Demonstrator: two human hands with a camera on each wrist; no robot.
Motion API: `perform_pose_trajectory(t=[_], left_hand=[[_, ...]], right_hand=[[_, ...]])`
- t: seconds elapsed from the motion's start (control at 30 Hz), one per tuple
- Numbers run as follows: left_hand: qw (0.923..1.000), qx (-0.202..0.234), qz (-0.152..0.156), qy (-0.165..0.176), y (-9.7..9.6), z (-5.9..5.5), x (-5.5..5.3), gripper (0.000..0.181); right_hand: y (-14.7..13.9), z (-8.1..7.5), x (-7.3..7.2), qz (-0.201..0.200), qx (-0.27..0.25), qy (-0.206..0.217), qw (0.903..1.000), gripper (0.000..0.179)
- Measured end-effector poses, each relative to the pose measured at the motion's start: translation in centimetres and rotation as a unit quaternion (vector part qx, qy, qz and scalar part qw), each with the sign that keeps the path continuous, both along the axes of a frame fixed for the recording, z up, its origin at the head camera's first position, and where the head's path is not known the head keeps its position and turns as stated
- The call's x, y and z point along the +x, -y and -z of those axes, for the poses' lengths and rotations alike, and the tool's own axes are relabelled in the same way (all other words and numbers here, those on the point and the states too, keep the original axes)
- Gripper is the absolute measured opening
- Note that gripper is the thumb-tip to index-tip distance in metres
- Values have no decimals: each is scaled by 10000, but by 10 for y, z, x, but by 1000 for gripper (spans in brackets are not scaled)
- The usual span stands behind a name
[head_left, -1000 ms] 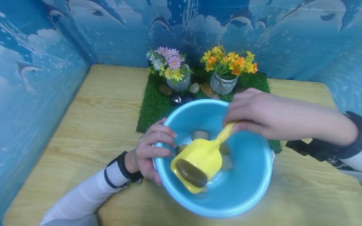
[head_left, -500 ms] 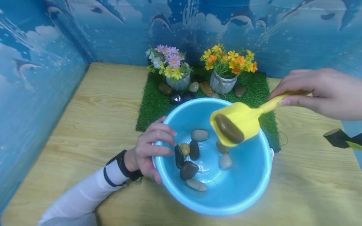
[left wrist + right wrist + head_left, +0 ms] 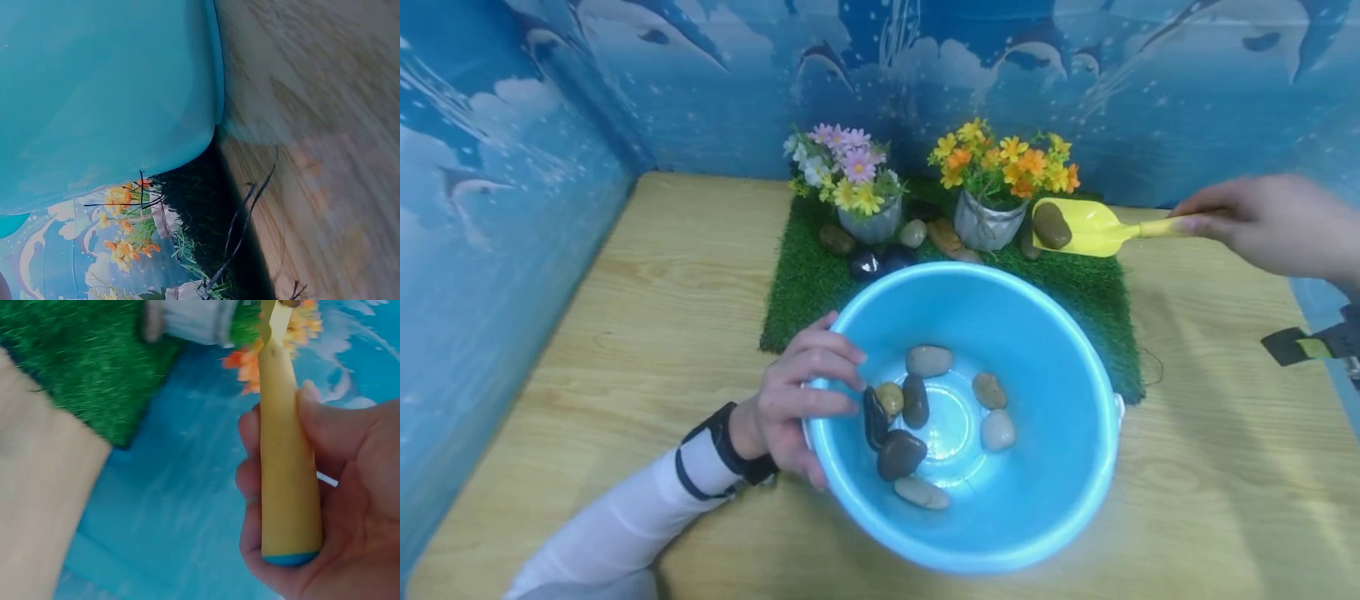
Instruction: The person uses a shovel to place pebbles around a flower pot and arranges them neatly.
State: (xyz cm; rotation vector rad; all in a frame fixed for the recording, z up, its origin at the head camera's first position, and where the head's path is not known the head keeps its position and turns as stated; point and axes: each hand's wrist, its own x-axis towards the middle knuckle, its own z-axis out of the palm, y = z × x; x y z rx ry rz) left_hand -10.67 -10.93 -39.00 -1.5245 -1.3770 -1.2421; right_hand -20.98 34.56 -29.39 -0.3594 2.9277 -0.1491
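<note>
Wooden table (image 3: 610, 308), blue bucket (image 3: 1048, 450) of stones (image 3: 902, 455), left grip (image 3: 805, 392) holding it, right grip (image 3: 1273, 223) clasping yellow scoop (image 3: 1093, 227) with brown stone (image 3: 1052, 226)

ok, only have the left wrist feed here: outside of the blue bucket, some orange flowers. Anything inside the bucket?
Observer: Yes, the head view shows eight stones inside the bucket.
Operator: What's the right doing?
Observer: Right hand grips a yellow scoop by its handle, out past the bucket's rim, near the pot of orange and yellow flowers.
Operator: Scoop loaded?
Observer: One brown stone in it, by the front edge.
</note>
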Motion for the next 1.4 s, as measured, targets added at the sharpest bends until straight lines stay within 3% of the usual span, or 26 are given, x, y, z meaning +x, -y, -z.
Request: perform_pose_trajectory(t=[0.27,0.5,0.83,1.13,1.27,1.4], left_hand=[[10000,11,-3,-17,0,1,0,58],[10000,35,46,-16,-1,1,1,58],[10000,11,51,-35,0,1,1,57],[10000,19,6,-63,0,1,1,58],[10000,12,7,-66,1,1,1,57],[10000,13,-9,-70,1,1,1,58]], right_hand=[[1,20,-10,-144,226,589,9979,45],[9,27,-12,-192,445,523,9975,45],[14,24,-9,-38,528,86,9986,41],[19,8,1,80,608,-352,9975,32],[22,-7,11,156,597,-752,9953,29],[29,-24,24,-14,469,-1300,9904,24]])
